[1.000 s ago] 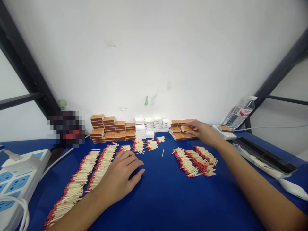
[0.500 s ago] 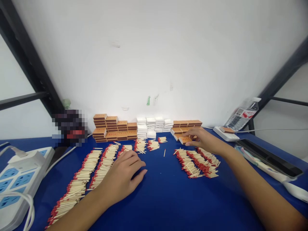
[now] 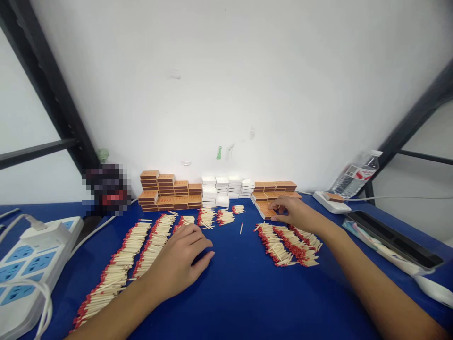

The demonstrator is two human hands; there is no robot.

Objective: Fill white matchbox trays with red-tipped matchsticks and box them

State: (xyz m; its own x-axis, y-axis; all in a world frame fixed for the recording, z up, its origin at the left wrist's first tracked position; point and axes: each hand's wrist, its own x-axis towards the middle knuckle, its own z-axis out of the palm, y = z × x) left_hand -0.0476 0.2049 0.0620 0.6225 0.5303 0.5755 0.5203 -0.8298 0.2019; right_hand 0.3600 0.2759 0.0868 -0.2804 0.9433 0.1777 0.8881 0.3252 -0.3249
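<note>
My right hand (image 3: 299, 215) has its thumb and fingers on an orange-brown matchbox (image 3: 264, 210), which lies flat at the front of the right stack of matchboxes (image 3: 274, 185). Just in front of that hand lie rows of red-tipped matches (image 3: 278, 243). Resting on the blue table (image 3: 233, 293), my left hand (image 3: 184, 255) has loosely bent, parted fingers and nothing in them. It partly covers the left rows of matches (image 3: 155, 243). One loose match (image 3: 241, 228) lies between the hands.
Along the wall stand another stack of brown matchboxes (image 3: 166, 202) and several piles of white trays (image 3: 209, 192). A power strip (image 3: 53, 264) is at left. At right are a white device (image 3: 331, 203), a plastic bottle (image 3: 359, 174) and a long black case (image 3: 392, 238).
My right hand has shifted the matchbox slightly left, in line with the front of the right stack. My left hand stays in place. The view has tilted a little.
</note>
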